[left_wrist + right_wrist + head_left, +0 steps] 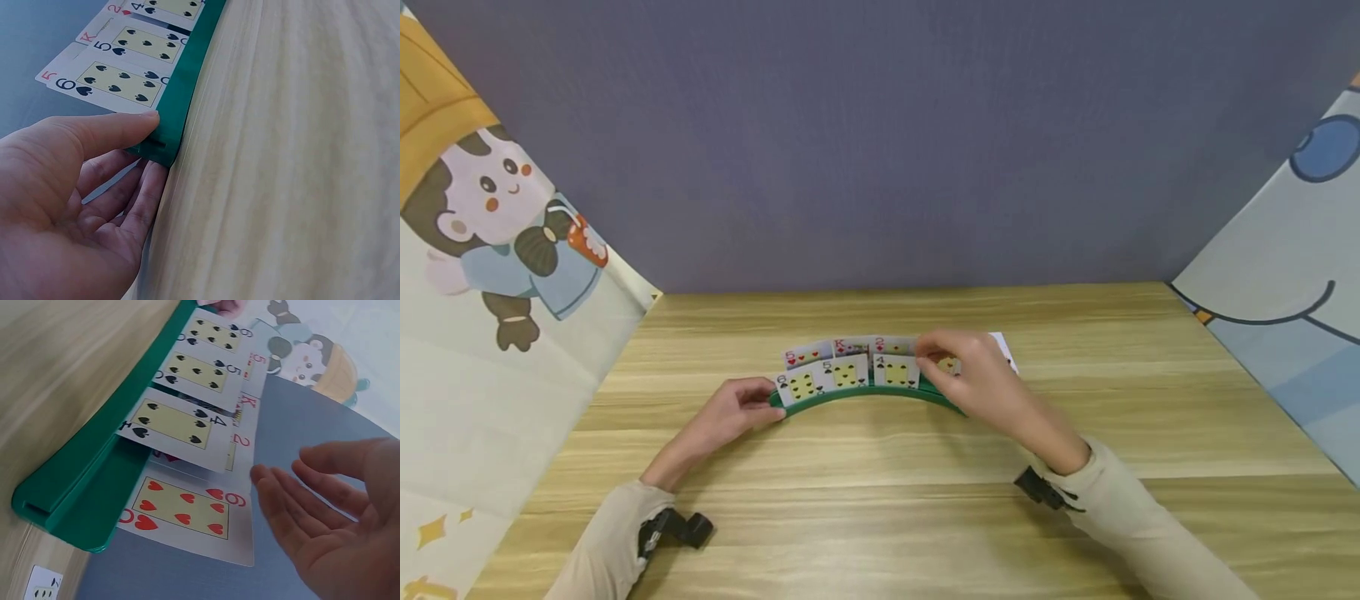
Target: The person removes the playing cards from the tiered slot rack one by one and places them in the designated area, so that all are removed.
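A curved green card holder point(880, 392) stands on the table with playing cards in two rows. Its front row shows a six of spades point(119, 86), a five of spades point(197, 372) and a four of spades point(172, 428). Behind them are red cards, among them a king and a two; a six of hearts point(187, 509) sits at the right end. My left hand point(733, 408) pinches the holder's left end, thumb on the front face. My right hand point(331, 512) is beside the top edge of the six of hearts, fingers relaxed, with nothing between thumb and fingertips.
Another card point(44, 584) lies on the table beyond the holder's right end, partly hidden by my right hand in the head view. A grey-blue panel point(880, 150) rises at the table's back edge. Printed cloths point(497, 350) hang on both sides.
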Demonstrator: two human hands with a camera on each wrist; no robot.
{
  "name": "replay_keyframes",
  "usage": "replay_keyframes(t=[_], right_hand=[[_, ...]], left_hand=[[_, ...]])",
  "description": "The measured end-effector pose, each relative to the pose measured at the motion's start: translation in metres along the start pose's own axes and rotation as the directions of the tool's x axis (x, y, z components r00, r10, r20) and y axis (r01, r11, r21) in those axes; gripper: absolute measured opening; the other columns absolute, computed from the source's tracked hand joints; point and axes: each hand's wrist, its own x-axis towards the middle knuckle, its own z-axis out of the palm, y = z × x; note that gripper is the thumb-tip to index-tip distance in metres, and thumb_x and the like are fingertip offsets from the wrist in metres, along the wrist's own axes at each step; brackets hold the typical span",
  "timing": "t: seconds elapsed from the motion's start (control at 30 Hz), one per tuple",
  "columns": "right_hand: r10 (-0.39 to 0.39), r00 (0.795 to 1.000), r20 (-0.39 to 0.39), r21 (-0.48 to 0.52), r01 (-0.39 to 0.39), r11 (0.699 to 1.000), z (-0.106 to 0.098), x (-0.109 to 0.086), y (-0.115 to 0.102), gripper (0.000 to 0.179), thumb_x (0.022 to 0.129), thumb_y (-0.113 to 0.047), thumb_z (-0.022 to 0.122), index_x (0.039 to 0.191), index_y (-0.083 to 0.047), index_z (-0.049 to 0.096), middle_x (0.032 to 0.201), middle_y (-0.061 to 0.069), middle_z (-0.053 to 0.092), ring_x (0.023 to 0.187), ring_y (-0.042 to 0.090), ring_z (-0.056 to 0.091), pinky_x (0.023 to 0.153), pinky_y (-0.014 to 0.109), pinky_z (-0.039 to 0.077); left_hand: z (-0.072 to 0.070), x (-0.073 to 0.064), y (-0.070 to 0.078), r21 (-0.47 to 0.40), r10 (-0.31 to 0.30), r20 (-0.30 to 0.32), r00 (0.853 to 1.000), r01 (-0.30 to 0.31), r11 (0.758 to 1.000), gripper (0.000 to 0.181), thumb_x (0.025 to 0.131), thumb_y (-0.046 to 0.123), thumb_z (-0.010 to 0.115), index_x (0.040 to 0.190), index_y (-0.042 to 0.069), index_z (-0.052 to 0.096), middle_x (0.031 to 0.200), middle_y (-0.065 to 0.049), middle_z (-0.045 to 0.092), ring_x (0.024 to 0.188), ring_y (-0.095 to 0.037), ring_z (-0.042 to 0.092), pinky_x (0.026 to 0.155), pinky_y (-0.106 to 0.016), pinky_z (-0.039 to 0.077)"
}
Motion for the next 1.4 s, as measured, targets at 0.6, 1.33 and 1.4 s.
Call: replay_keyframes(t=[0.6,1.33,1.4], right_hand=[[0.095,0.978,0.184,-0.210,-0.055,0.976,0.018,-0.001,0.003,0.047,0.089,-0.003,0.071,0.135,-0.001,0.058,0.077,-0.006,0.058,0.060,0.004,0.050,0.053,0.021,0.047],[0.139,0.990,0.039,-0.003,-0.139,0.990,0.037,-0.005,0.021,0.010,0.092,0.000,0.068,0.098,0.000,0.076,0.085,0.008,0.071,0.063,0.007,0.061,0.056,0.019,0.052],[0.124,0.992,0.011,0.029,-0.124,0.992,0.037,-0.005,0.022,0.010,0.092,0.001,0.067,0.097,-0.001,0.075,0.084,0.008,0.072,0.063,0.010,0.063,0.057,0.020,0.053]], left_hand=[[-0.001,0.003,0.000,-0.004,-0.007,0.002,1.000,0.007,1.000,0.032,0.088,0.011,0.076,0.113,-0.007,0.066,0.109,-0.019,0.067,0.090,-0.016,0.065,0.075,-0.022,0.055],[-0.002,0.001,-0.002,-0.004,-0.016,0.003,1.000,0.016,1.000,0.034,0.087,0.012,0.077,0.113,-0.007,0.066,0.106,-0.018,0.068,0.089,-0.017,0.065,0.075,-0.023,0.056],[-0.002,0.000,-0.002,-0.006,-0.016,0.002,1.000,0.016,1.000,0.034,0.087,0.012,0.077,0.113,-0.007,0.066,0.106,-0.018,0.067,0.089,-0.017,0.065,0.075,-0.023,0.056]])
